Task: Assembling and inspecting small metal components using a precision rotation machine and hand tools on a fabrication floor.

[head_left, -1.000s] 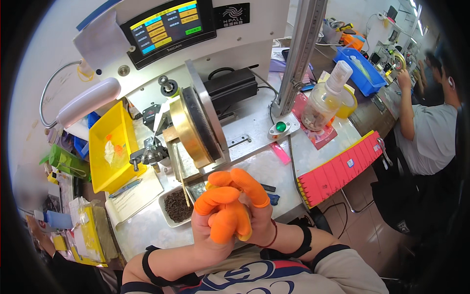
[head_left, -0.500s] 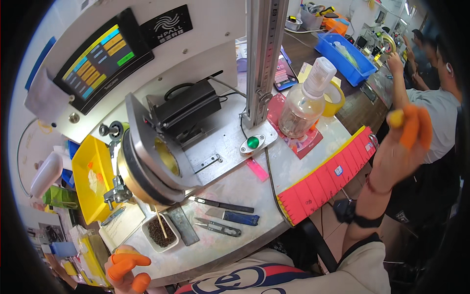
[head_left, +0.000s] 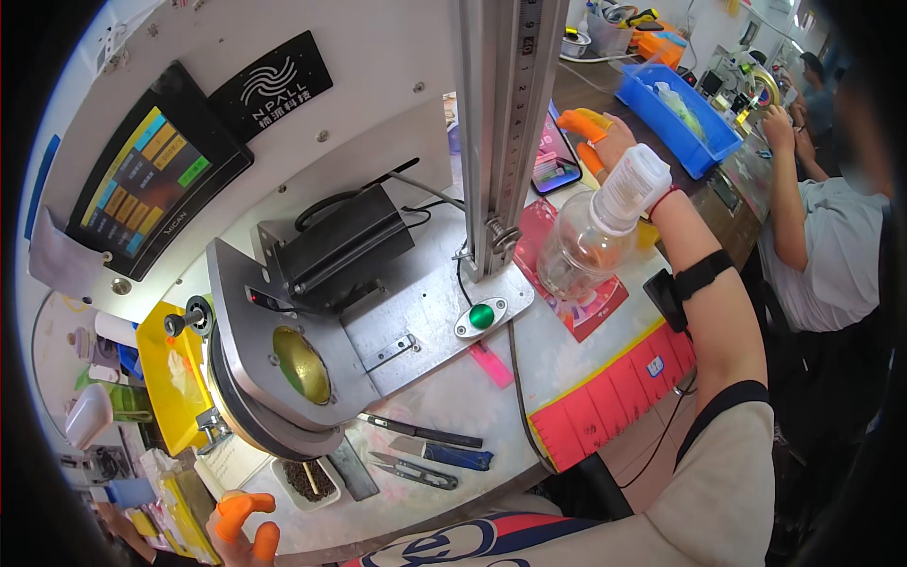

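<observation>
- Head view, as relayed to me at a distance: the right hand (head_left: 616, 146) is extended behind the clear bottle (head_left: 574, 248), toward the far right corner of the worktop (head_left: 387, 507).
- Right fingers: outstretched and parted, with nothing visible between them. They lie just beside the phone (head_left: 557, 168); whether they touch it, I cannot tell. The bottle, standing in front, presumably explains the arm's path around its right side.
- Phone: lying screen up beyond the metal column (head_left: 505, 132), near the far edge, perhaps parked there to stay clear of the cutting tools.
- Left hand (head_left: 236, 531): at the near left corner, partly cut off by the frame. Its fingers are loosely curled and apart, with no object visible in them; I judge it idle.
- Orange finger covers (head_left: 248, 504): worn on both hands, probably to protect the fingertips.
- White dish (head_left: 321, 503): near the left hand, holding dark granules and a thin stick, which I take to be left there for easy stirring or scooping.
- Black-handled knife (head_left: 425, 432), blue-handled knife (head_left: 458, 457) and snips (head_left: 416, 470): side by side at the near edge, apparently for quick pick-up.
</observation>
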Demonstrator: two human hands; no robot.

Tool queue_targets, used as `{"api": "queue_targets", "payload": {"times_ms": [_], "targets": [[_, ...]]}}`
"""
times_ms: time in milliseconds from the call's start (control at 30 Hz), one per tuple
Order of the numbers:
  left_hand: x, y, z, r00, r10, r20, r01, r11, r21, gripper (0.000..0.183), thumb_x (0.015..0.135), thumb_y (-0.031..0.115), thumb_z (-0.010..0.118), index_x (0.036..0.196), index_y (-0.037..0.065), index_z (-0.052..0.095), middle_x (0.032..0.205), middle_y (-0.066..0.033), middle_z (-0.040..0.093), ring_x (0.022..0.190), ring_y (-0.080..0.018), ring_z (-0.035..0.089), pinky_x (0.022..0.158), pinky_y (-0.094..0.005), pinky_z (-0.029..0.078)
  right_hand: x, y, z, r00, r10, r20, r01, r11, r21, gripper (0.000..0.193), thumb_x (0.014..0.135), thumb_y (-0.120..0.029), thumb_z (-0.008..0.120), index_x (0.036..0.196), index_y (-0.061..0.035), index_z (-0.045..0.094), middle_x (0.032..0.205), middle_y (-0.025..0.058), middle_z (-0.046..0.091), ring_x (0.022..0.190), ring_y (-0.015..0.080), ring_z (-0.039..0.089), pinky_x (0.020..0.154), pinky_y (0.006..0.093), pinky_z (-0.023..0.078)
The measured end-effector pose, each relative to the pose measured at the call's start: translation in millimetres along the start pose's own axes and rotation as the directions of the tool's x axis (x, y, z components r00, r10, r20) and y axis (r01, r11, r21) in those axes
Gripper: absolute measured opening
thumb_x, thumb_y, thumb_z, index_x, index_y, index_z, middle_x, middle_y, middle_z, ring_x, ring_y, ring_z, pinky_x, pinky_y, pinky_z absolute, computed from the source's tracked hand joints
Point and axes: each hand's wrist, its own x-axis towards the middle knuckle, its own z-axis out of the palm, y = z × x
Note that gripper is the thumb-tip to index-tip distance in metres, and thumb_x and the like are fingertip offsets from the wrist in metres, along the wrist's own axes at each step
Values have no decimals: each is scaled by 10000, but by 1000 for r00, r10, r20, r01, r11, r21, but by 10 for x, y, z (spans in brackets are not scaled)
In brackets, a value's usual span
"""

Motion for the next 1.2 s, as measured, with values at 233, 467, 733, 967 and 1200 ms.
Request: {"api": "queue_targets", "payload": {"times_ms": [233,467,733,967,1200], "targets": [[120,96,94,995,-97,39,98,995,-36,476,647,-64,536,1097,63,450,860,-110,562,773,-203,543,810,-340,362,100,-97,297,993,-72,98,74,997,-19,305,798,-94,460,1096,-35,476,978,129,552,969,251,502,1019,430,150],[217,78,180,996,-61,62,62,998,-16,448,657,-42,585,1079,52,467,864,-117,564,770,-211,551,768,-327,398,143,-157,269,992,-59,113,62,998,-20,260,795,-162,475,984,6,538,828,163,554,855,299,514,992,468,156],[316,42,218,993,-12,116,15,1000,-25,438,651,-37,608,1061,48,479,856,-129,570,755,-224,556,704,-324,434,258,-252,291,888,361,285,-279,916,-289,875,603,-578,624,1157,55,383,991,221,542,988,290,504,951,402,291],[398,49,233,986,30,163,-34,999,20,418,660,11,624,1054,49,493,816,-129,595,718,-239,572,677,-315,440,214,-15,857,903,411,121,-403,911,-88,962,568,-502,695,1200,105,297,1072,265,440,991,347,493,820,363,433],[408,87,249,989,-26,148,18,998,56,372,649,24,629,1006,42,528,795,-124,600,714,-236,579,671,-309,439,311,-106,756,886,413,210,-425,905,16,920,594,-434,679,1212,112,272,1145,283,361,992,369,487,830,367,427]]}}
